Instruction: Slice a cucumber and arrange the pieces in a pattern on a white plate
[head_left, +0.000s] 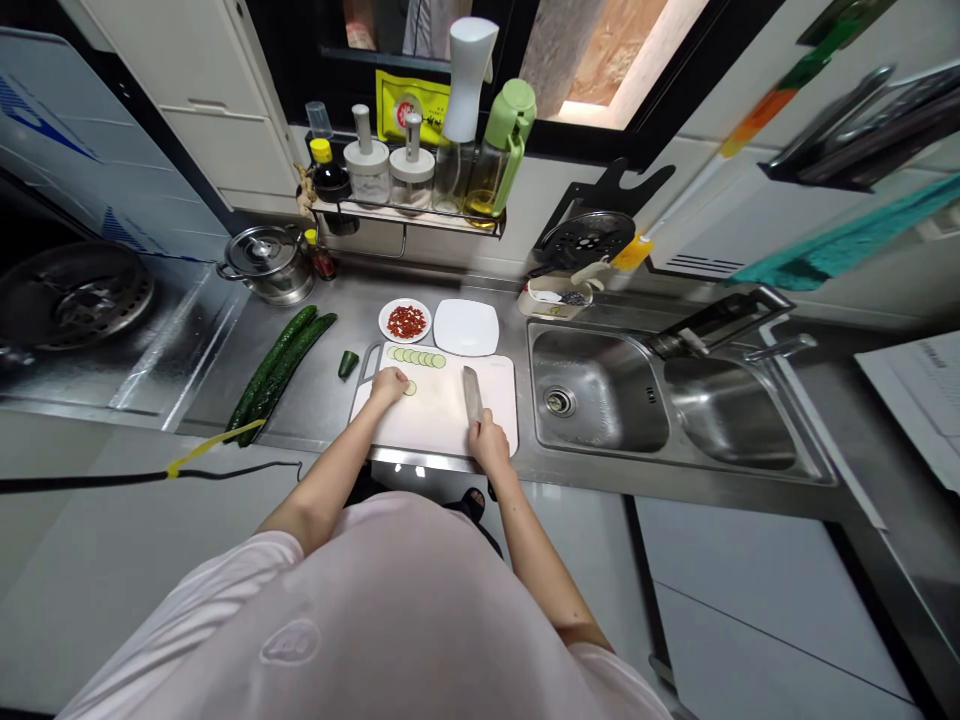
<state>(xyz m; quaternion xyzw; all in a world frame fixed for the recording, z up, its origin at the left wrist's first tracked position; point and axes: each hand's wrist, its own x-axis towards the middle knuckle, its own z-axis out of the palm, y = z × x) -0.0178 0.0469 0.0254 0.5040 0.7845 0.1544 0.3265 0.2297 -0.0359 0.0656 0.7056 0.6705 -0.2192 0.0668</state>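
Observation:
My right hand (489, 441) is wrapped round the handle of a kitchen knife (472, 394), whose blade points away from me over the right part of the white cutting board (442, 425). On the board's left side, my left hand (388, 386) is closed, its fingertips at the edge of a cucumber slice (410, 388). Behind it, a row of thin cucumber slices (416, 357) overlaps along the far edge. A cut cucumber end (347, 364) lies on the counter to the left of the board. Two whole cucumbers (281, 370) rest farther left.
Beyond the board stand a plate of chopped red pieces (406, 321) and a white plate (466, 327). A lidded pot (268, 262) is at the back left, a double sink (600, 400) to the right. Bottles and jars fill a wall shelf (412, 212). A black cord (150, 480) crosses at left.

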